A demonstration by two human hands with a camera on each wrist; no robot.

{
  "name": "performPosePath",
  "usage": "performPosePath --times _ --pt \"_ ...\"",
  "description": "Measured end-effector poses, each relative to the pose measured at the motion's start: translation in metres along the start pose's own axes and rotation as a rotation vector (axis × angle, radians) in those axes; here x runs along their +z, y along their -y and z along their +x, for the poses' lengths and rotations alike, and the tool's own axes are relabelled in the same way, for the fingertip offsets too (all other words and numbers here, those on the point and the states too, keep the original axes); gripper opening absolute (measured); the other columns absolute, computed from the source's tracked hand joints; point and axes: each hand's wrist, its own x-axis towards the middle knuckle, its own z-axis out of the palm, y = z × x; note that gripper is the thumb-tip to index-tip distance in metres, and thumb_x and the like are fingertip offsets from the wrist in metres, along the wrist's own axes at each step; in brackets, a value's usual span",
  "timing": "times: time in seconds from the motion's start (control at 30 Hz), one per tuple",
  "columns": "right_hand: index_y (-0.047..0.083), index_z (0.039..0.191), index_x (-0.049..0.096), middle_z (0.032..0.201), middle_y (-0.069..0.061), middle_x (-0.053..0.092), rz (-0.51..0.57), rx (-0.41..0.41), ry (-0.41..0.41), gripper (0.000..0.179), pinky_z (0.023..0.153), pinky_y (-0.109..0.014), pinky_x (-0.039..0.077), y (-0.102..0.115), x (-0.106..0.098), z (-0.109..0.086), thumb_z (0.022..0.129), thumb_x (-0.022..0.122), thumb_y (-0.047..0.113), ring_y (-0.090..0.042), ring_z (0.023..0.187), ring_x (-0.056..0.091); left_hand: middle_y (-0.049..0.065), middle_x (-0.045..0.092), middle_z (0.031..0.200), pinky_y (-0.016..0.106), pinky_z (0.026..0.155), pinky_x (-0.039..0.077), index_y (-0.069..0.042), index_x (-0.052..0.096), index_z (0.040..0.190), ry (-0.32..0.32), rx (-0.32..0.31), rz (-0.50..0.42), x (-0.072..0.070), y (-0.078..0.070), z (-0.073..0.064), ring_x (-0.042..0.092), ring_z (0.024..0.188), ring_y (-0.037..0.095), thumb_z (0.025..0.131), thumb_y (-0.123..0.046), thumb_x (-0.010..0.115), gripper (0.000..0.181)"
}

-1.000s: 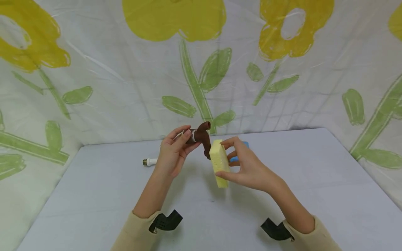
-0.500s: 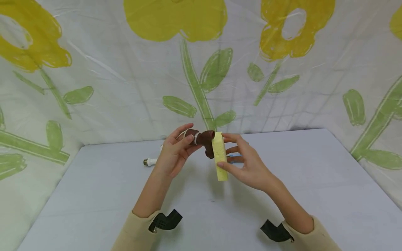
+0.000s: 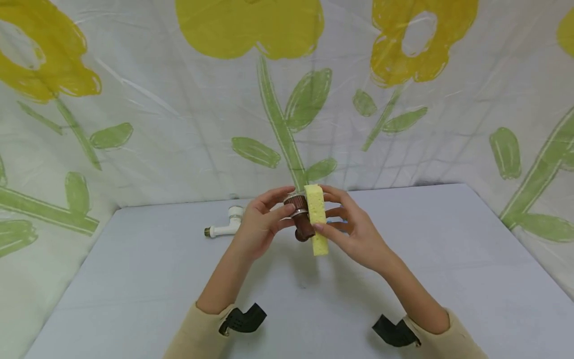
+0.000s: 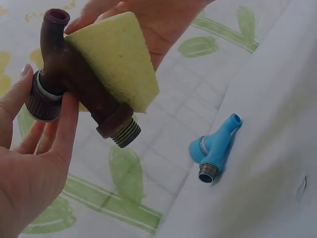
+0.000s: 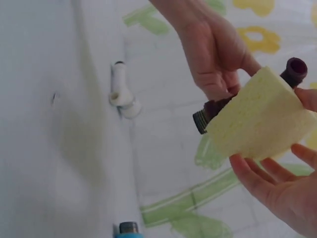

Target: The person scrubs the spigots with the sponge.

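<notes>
My left hand (image 3: pixel 260 224) pinches the ribbed knob of a brown faucet (image 4: pixel 74 74), whose threaded end and open spout show in the left wrist view. In my right hand (image 3: pixel 358 234) is a yellow sponge (image 3: pixel 316 209), gripped between thumb and fingers. The sponge lies flat against the faucet's body, touching its side, as the left wrist view (image 4: pixel 119 59) shows. From the right wrist view, the sponge (image 5: pixel 262 119) covers most of the faucet, and only the threaded end and spout stick out.
A white faucet (image 3: pixel 226 228) with a brass threaded end lies on the table (image 3: pixel 134 279) at the back left. Behind my right hand, a blue faucet (image 4: pixel 215 148) lies on the table. A flower-printed sheet (image 3: pixel 179 124) hangs behind the table.
My left hand has moved right and turned the brown faucet so its spout end points down toward me. The sponge has come up against the faucet, and the white faucet is less hidden.
</notes>
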Motion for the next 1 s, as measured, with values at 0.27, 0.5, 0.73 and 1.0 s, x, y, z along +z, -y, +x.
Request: performPosePath --times 0.27,0.5,0.73,1.0 --pt "0.016 0.16 0.04 0.149 -0.013 0.052 0.012 0.025 -0.094 0.073 0.09 -0.031 0.061 -0.002 0.001 0.001 0.098 0.075 0.003 -0.03 0.112 0.066 0.007 0.063 0.124 0.036 0.092 0.063 -0.013 0.077 0.115 -0.082 -0.001 0.082 0.011 0.001 -0.002 0.074 0.099 0.014 0.1 0.011 0.061 0.033" --pt "0.015 0.158 0.044 0.143 -0.013 0.054 -0.053 0.034 -0.231 0.074 0.089 -0.025 0.06 -0.005 0.003 0.001 0.094 0.079 0.004 -0.026 0.105 0.066 0.021 0.054 0.146 0.047 0.098 0.061 -0.013 0.042 0.163 0.064 -0.062 0.288 0.016 -0.005 -0.007 0.069 0.121 0.032 0.105 -0.003 0.063 0.062" --pt "0.009 0.155 0.05 0.143 -0.014 0.055 -0.178 -0.033 -0.286 0.075 0.089 -0.037 0.062 -0.006 0.007 0.002 0.088 0.085 0.003 -0.027 0.108 0.066 0.02 0.046 0.159 0.043 0.099 0.061 -0.015 0.032 0.167 0.126 -0.132 0.299 0.014 -0.008 -0.007 0.068 0.125 0.034 0.102 0.001 0.065 0.074" --pt "0.009 0.152 0.054 0.145 -0.012 0.057 -0.201 -0.015 -0.335 0.074 0.088 -0.032 0.062 -0.007 0.003 0.003 0.086 0.087 0.004 -0.027 0.106 0.067 0.025 0.049 0.157 0.036 0.097 0.06 -0.005 0.033 0.165 0.146 -0.139 0.303 0.013 -0.007 -0.007 0.066 0.128 0.036 0.097 0.006 0.063 0.075"
